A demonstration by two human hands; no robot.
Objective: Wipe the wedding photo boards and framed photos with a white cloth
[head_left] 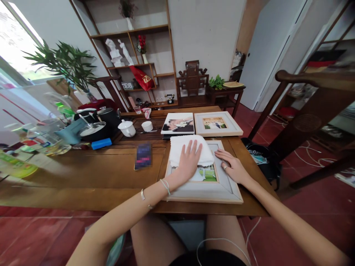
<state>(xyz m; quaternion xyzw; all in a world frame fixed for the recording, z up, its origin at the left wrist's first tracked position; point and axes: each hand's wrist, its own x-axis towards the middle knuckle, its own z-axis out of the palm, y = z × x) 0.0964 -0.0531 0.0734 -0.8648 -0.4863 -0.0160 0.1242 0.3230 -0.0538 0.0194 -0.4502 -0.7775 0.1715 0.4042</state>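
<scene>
My left hand (190,159) lies flat with spread fingers on a folded white towel (177,147). The towel rests on a picture frame (205,194) with a wide pale border and covers its upper left part and much of the picture. Part of the picture, with green and white in it, shows below the towel. My right hand (231,166) is open, its fingers stretched out over the frame's right border, just beside the towel. Behind the towel lie a second framed picture (203,115) and a flat picture panel (179,129), side by side.
A phone (143,156) lies left of the frame on the wooden table (100,177). Farther back stand a white lidded teapot (127,128), a white cup (147,126) and a black kettle (108,114). A blue block (101,143) and several bottles are at the left. A wooden chair (302,122) stands right.
</scene>
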